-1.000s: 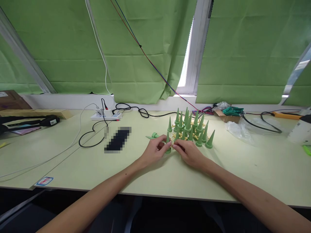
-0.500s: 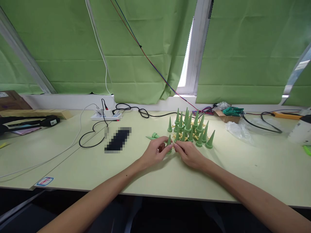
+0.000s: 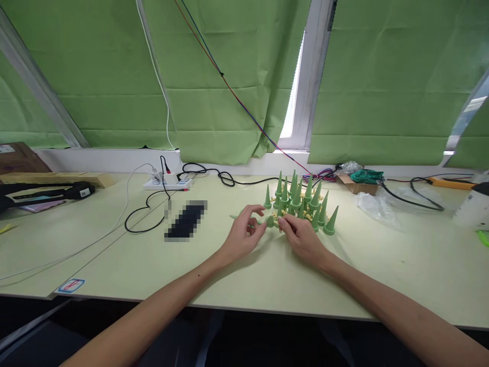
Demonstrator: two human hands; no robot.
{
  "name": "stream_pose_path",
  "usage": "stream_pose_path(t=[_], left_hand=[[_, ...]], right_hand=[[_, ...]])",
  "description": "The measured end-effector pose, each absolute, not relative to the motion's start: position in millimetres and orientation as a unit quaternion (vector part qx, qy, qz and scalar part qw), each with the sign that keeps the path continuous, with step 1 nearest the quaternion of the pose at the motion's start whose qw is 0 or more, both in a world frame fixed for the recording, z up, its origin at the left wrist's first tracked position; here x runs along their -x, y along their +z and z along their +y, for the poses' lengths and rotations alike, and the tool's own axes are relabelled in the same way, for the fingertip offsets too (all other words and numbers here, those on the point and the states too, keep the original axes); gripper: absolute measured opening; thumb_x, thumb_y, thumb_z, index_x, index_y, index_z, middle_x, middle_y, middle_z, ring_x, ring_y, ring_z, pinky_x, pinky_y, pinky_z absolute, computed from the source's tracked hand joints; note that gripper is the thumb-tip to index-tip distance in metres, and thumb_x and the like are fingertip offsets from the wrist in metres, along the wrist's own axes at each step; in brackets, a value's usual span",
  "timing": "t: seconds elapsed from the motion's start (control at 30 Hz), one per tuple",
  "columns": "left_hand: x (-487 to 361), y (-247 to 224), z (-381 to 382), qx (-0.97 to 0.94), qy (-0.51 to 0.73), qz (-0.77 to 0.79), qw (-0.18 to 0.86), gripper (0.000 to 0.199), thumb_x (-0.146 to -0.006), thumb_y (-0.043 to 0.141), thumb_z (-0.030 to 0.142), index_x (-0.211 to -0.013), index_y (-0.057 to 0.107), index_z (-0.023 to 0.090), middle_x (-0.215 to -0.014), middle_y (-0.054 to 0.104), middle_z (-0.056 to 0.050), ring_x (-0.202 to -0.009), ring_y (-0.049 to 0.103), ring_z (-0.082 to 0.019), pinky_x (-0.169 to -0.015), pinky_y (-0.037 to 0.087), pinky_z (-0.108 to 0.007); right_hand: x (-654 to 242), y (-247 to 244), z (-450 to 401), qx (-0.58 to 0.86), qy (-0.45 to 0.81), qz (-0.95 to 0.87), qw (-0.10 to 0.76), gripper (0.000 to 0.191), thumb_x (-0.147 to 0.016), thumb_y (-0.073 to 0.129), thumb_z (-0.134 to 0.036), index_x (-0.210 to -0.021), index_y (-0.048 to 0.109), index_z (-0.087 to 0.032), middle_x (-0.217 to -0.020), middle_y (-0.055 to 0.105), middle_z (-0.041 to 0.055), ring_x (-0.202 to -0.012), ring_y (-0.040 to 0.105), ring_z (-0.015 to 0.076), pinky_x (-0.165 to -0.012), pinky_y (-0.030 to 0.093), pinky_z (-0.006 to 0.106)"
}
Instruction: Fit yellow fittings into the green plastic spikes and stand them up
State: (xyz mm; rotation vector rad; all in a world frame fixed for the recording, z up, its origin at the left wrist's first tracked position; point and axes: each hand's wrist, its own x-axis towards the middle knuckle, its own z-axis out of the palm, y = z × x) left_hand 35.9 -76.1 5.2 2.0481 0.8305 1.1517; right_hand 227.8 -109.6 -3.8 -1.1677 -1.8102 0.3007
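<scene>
My left hand (image 3: 243, 233) grips a green cone-shaped plastic spike (image 3: 270, 221) between thumb and fingers. The spike lies tilted on its side, its wide base facing right. At that base, my right hand (image 3: 302, 238) pinches a small pale-yellow piece (image 3: 278, 226), mostly covered by the fingertips. Just behind both hands stand several more green spikes (image 3: 330, 222), points up, with small yellow pieces (image 3: 307, 216) scattered among them. Another green spike (image 3: 233, 217) lies partly hidden behind my left hand.
A blurred dark rectangle (image 3: 186, 220) lies to the left. Farther back are a white power strip (image 3: 181, 184) and black cables. On the right sit a small cardboard box (image 3: 358, 184), a clear plastic bag (image 3: 376, 208) and a white bottle (image 3: 472, 209).
The held spike has turned from upright to sideways, its base now toward my right hand. My right hand has shifted slightly right, and my left fingers have spread a little.
</scene>
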Motion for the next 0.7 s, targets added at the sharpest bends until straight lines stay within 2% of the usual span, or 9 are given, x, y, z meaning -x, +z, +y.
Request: stream_pose_path(t=[0.17, 0.27, 0.43, 0.7], left_hand=[[-37.4, 7.5, -71.4, -0.736, 0.426, 0.347, 0.396, 0.032, -0.093, 0.054, 0.05, -0.105, 0.057, 0.02, -0.077, 0.052, 0.001, -0.056, 0.048, -0.008, -0.047, 0.035, -0.019], [-37.6, 10.1, -71.9, -0.736, 0.38, 0.328, 0.455, 0.036, -0.092, 0.053, 0.053, -0.102, 0.058, 0.019, -0.066, 0.049, 0.003, -0.049, 0.04, -0.007, -0.042, 0.029, -0.019], [-36.6, 10.3, -72.5, -0.726, 0.359, 0.306, 0.501, 0.037, -0.091, 0.055, 0.054, -0.102, 0.056, 0.019, -0.065, 0.048, 0.004, -0.046, 0.033, -0.006, -0.039, 0.024, -0.019], [-35.5, 7.6, -76.8, -0.776, 0.39, 0.329, 0.37, 0.031, -0.088, 0.061, 0.048, -0.1, 0.059, 0.019, -0.081, 0.051, 0.001, -0.063, 0.047, -0.01, -0.055, 0.04, -0.022]], right_hand=[[-228.6, -4.1, -109.8, 0.472, 0.125, -0.729, 0.479, 0.037, -0.102, 0.042, -0.04, -0.071, 0.051, -0.02, -0.06, 0.045, -0.0032, -0.055, 0.039, 0.0121, -0.055, 0.032, 0.026], [-228.6, -4.7, -109.6, 0.46, 0.131, -0.736, 0.478, 0.037, -0.102, 0.042, -0.039, -0.069, 0.047, -0.02, -0.06, 0.046, -0.0031, -0.055, 0.04, 0.0123, -0.055, 0.033, 0.026], [-227.9, -4.8, -109.8, 0.447, 0.138, -0.745, 0.476, 0.035, -0.102, 0.041, -0.035, -0.07, 0.045, -0.021, -0.059, 0.044, -0.0038, -0.054, 0.038, 0.0124, -0.055, 0.032, 0.026], [-227.1, -5.9, -110.2, 0.449, 0.135, -0.758, 0.454, 0.038, -0.103, 0.036, -0.035, -0.067, 0.037, -0.022, -0.058, 0.043, -0.0036, -0.052, 0.038, 0.0121, -0.053, 0.03, 0.027]])
